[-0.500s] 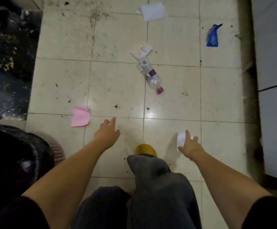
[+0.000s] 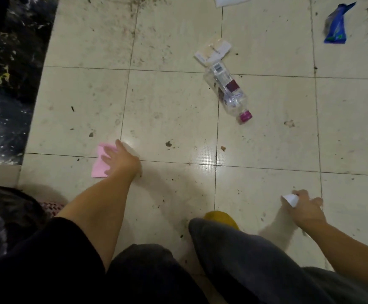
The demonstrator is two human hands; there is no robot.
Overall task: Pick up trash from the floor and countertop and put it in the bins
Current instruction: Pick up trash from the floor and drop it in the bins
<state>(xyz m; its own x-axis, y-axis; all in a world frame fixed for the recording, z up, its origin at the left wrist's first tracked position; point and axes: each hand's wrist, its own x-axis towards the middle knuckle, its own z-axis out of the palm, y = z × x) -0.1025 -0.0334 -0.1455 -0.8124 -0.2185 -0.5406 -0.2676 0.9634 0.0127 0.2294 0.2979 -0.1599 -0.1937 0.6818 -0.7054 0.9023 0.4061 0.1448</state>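
A pink paper [image 2: 99, 163] lies flat on the tiled floor at the left. My left hand [image 2: 121, 160] is over its right edge with fingers spread, touching it. My right hand [image 2: 306, 208] at the lower right is closed on a small white paper scrap [image 2: 290, 199]. Farther out lie a clear plastic bottle [image 2: 228, 88] with a magenta cap, a beige and white card [image 2: 213, 50] at its base, a blue wrapper [image 2: 336, 25] at the top right, and a white paper [image 2: 231, 0] at the top edge.
A bin lined with a black bag [image 2: 5, 218] stands at the lower left, with a pinkish woven rim [image 2: 51, 206] showing. A black marbled slab [image 2: 7, 73] runs along the left. My grey-trousered leg and yellow slipper [image 2: 220, 217] are at the bottom centre.
My left hand has reached left and forward onto the pink paper. The view has dropped closer to the floor. My right hand still holds the white scrap.
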